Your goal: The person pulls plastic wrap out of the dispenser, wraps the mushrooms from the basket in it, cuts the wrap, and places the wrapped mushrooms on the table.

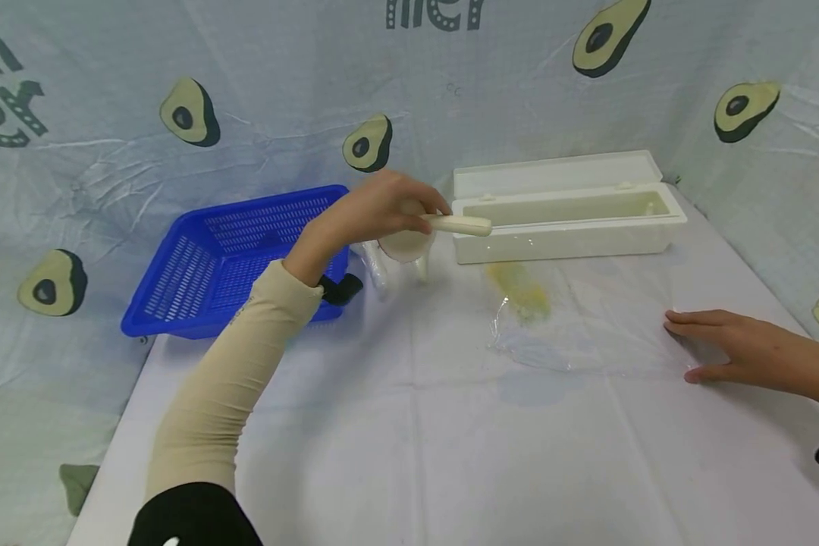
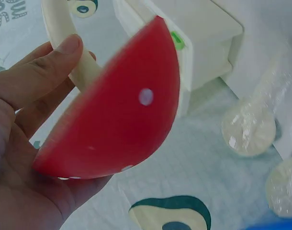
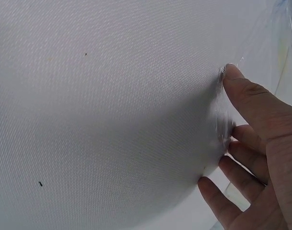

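Observation:
My left hand (image 1: 396, 206) grips a ladle by its pale handle (image 1: 459, 224), above the table and left of the white box. In the left wrist view the ladle (image 2: 122, 110) shows a red, rounded bowl with white dots; thumb and fingers hold the handle near it. A clear plastic bag (image 1: 607, 318) lies flat on the table, with a yellowish patch at its left end. At the bag's right edge is my right hand (image 1: 744, 349), its fingers extended. In the right wrist view the right thumb and fingertips (image 3: 234, 72) touch the crinkled film edge.
A long white box (image 1: 566, 244) stands at the back with its lid raised. To the left sits a blue plastic basket (image 1: 198, 322). Beside it lie pale ladles in clear wrapping, one wrapped ladle (image 2: 249, 127) plain in the left wrist view. A patterned sheet (image 1: 280, 91) hangs behind the table.

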A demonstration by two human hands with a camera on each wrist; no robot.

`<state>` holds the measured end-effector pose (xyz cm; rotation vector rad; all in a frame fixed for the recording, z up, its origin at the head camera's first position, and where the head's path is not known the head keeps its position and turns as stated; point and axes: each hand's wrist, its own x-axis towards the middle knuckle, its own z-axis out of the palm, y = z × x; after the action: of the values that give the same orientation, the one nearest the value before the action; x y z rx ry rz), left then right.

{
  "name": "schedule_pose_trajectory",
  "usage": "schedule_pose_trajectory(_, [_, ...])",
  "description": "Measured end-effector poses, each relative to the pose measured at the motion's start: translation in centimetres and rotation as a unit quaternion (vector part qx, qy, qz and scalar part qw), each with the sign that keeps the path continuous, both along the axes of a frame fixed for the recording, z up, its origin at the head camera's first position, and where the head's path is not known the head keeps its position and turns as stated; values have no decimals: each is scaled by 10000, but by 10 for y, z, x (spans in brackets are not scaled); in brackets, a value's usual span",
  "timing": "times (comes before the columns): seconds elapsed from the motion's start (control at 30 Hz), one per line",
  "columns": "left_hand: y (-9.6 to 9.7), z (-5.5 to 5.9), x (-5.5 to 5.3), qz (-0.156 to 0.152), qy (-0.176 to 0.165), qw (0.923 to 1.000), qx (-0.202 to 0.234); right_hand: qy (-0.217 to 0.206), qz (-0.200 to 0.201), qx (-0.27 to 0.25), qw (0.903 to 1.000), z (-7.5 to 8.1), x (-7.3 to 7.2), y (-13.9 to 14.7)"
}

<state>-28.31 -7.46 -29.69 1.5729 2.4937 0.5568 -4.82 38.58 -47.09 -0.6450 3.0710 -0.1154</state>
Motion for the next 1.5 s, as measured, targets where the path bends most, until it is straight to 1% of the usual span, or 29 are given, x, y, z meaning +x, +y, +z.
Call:
schedule_pose_trajectory(0.13, [15,-5,-3,8,131,9998,-123,-122,6,16,9999,3,-1,-3])
schedule_pose_trajectory(0.23, [27,-11,-3,30,263,9994,-201,-23,27,45,10000,2,-2,-3])
schedule_pose_trajectory(0.33, [41,-19,-1,26,236,9992,-327,24,40,63,10000,2,-3,-2])
schedule_pose_trajectory(0.4, [50,-24,2,-10,80,9990,-432,-52,79,23,10000,3,-4,-2])
schedule_pose_trajectory(0.5, [63,-28,6,-10,-201,9983,-551,-82,76,115,9999,5,-6,-4])
schedule_pose_trajectory(0.6, [75,-31,11,-9,-536,9972,-517,-10,148,72,9999,7,-8,-4])
schedule_pose_trajectory(0.7, [90,-35,16,35,-803,9956,-489,33,78,64,9999,10,-9,-4])
schedule_pose_trajectory(0.77, [102,-38,19,45,-968,9939,-521,-36,51,49,10000,11,-10,-4])
schedule_pose_trajectory(0.83, [115,-43,23,25,-1049,9924,-638,-135,2,79,9999,12,-10,-5])
schedule_pose_trajectory(0.93, [133,-49,28,-113,-1159,9901,-781,-231,1,89,9997,12,-9,-4])
schedule_pose_trajectory(1.03, [146,-54,31,-199,-1248,9886,-819,-203,-16,88,9998,11,-8,-4])
schedule_pose_trajectory(1.13, [158,-59,32,-135,-1326,9867,-936,-209,-15,68,9998,11,-8,-5])
schedule_pose_trajectory(1.2, [166,-65,34,-75,-1368,9842,-1120,-210,8,134,9997,10,-7,-6])
schedule_pose_trajectory(1.27, [174,-74,37,16,-1277,9811,-1451,-228,5,150,9996,9,-6,-6])
schedule_pose_trajectory(1.3, [178,-80,39,105,-1146,9793,-1666,-215,-4,168,9996,9,-5,-6])
schedule_pose_trajectory(1.37, [184,-91,43,308,-732,9762,-2018,-129,12,150,9998,9,-4,-6])
schedule_pose_trajectory(1.43, [188,-100,47,542,-304,9718,-2276,-79,62,66,9999,9,-3,-5])
schedule_pose_trajectory(1.47, [189,-104,48,636,-147,9701,-2336,-71,36,67,9999,9,-2,-6])
schedule_pose_trajectory(1.5, [189,-108,49,718,-72,9692,-2353,-80,47,40,9999,9,-2,-6])
